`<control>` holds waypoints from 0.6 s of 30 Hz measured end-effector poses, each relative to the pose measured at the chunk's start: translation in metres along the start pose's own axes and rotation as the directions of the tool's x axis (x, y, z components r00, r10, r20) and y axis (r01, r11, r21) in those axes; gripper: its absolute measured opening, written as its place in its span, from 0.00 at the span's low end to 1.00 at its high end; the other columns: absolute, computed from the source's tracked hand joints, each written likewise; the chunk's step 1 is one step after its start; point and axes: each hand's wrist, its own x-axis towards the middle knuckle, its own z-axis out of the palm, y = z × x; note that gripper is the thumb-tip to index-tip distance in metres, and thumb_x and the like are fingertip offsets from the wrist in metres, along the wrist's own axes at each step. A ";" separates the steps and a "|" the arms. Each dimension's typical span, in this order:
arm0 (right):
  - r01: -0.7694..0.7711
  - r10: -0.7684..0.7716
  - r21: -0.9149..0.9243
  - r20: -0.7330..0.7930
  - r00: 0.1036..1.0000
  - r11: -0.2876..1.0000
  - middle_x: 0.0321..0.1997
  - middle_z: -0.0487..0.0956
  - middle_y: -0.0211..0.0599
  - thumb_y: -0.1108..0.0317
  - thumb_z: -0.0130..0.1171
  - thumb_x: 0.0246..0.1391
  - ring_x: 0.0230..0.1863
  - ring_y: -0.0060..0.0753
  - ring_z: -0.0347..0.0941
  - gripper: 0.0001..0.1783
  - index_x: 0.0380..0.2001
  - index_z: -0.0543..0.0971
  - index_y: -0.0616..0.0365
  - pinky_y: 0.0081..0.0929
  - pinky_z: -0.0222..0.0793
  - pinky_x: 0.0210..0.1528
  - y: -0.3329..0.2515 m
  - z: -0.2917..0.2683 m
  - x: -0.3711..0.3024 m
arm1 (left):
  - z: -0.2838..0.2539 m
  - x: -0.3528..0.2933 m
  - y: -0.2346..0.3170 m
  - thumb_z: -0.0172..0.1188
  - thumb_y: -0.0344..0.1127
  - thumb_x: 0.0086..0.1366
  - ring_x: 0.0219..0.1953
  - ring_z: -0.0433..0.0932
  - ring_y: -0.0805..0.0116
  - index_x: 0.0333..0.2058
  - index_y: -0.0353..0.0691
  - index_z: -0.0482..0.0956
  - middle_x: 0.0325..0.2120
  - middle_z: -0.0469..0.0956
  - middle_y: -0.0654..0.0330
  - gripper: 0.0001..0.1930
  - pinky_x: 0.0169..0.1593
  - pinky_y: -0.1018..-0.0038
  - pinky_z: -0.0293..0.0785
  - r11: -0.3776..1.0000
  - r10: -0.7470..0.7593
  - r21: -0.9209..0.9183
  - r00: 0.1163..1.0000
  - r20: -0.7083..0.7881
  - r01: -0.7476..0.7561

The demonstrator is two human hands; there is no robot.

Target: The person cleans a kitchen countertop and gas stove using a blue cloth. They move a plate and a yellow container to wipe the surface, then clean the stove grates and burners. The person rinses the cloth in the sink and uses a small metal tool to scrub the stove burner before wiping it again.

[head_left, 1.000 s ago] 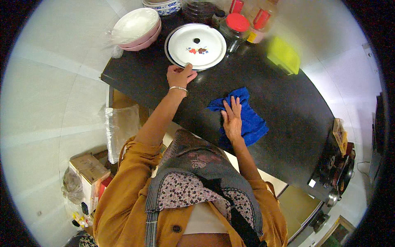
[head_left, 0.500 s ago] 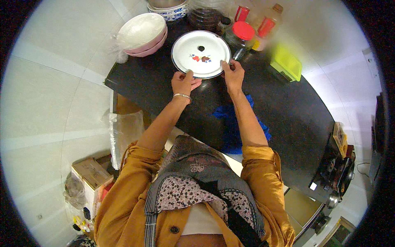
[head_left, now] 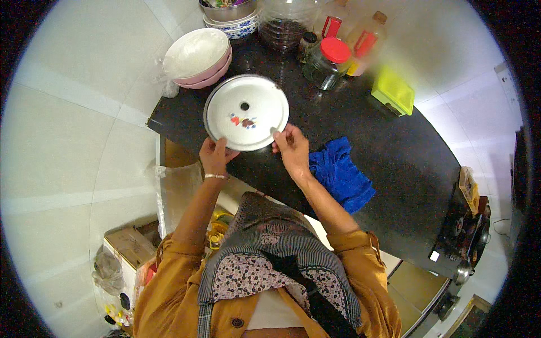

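Note:
Both hands hold a round white enamel lid (head_left: 253, 97) above the dark counter, near its front left. The lid has a dark rim, a printed flower spray and a small black spot near its middle; I cannot tell if that is a knob or a hole. My left hand (head_left: 214, 159) pinches the near left edge, with a bracelet on its wrist. At the near right edge my right hand (head_left: 293, 151) grips the rim between thumb and fingers. A crumpled blue cloth (head_left: 342, 177) lies on the counter to the right of my right forearm.
Pink-and-white bowls (head_left: 198, 55) stand stacked at the back left, beside blue-patterned bowls (head_left: 239, 28). A red-lidded glass jar (head_left: 326, 70), bottles (head_left: 369, 36) and a yellow-green plastic box (head_left: 393, 93) line the back. A stove (head_left: 465, 234) is at far right. The counter (head_left: 406, 163) has a curved edge in view.
Both hands have brought the lid leftward and closer to me, away from the red-lidded jar. More of the blue cloth shows now.

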 end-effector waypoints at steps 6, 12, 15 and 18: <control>0.345 -0.449 -0.927 0.248 0.859 0.147 0.55 0.66 0.48 0.47 0.59 0.45 0.56 0.57 0.57 0.31 0.52 0.71 0.47 0.52 0.51 0.57 -0.030 -0.093 -0.041 | -0.055 -0.027 0.001 0.54 0.34 0.59 0.21 0.74 0.73 0.30 0.37 0.70 0.23 0.74 0.61 0.07 0.25 0.74 0.78 0.998 0.040 0.057 0.999 -0.032 -0.038; 0.465 -0.157 -0.790 0.441 0.884 0.399 0.65 0.56 0.43 0.65 0.54 0.52 0.66 0.58 0.45 0.26 0.56 0.67 0.46 0.53 0.42 0.64 0.037 -0.157 -0.067 | -0.075 -0.053 0.012 0.50 0.33 0.62 0.23 0.75 0.75 0.31 0.39 0.70 0.25 0.75 0.62 0.05 0.24 0.77 0.76 1.000 0.020 0.018 0.998 -0.066 -0.019; 0.682 -0.214 -0.619 0.659 0.721 0.390 0.62 0.60 0.43 0.72 0.55 0.47 0.65 0.56 0.49 0.26 0.54 0.68 0.51 0.49 0.46 0.65 0.043 -0.097 -0.051 | -0.095 -0.060 0.011 0.49 0.33 0.63 0.24 0.75 0.75 0.32 0.39 0.69 0.26 0.75 0.61 0.05 0.25 0.76 0.76 0.995 0.031 0.097 0.998 -0.052 -0.026; 0.736 -0.207 -0.608 0.711 0.672 0.298 0.62 0.61 0.43 0.67 0.52 0.52 0.65 0.57 0.46 0.24 0.55 0.67 0.51 0.48 0.43 0.65 0.032 -0.049 -0.010 | -0.103 -0.073 0.007 0.48 0.33 0.63 0.23 0.75 0.75 0.31 0.38 0.69 0.25 0.75 0.61 0.06 0.26 0.75 0.77 0.994 0.030 0.111 0.997 -0.078 -0.021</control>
